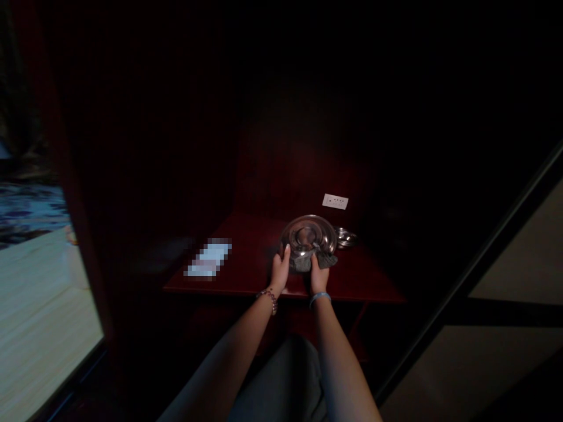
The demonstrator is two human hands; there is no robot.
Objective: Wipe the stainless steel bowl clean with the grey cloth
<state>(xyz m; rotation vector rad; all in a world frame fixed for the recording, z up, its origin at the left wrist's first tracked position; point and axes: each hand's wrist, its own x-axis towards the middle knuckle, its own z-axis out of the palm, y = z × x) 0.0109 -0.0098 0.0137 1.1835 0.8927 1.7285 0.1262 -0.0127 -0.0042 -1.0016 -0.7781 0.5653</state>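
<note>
A round shiny metal dish is held up over the dark red shelf, tilted so that its face shows. My left hand grips its lower left edge, thumb on the face and fingers hidden behind. At the lower right edge, my right hand holds the dish together with a grey cloth, which hangs over the rim on both sides of the thumb. Just behind the dish, to the right, more metal dishes rest on the shelf, partly covered by it.
A blurred-out pale rectangular item lies on the shelf at the left. A white socket plate is on the back wall. Dark side walls enclose the shelf. At the far left is a light wooden surface.
</note>
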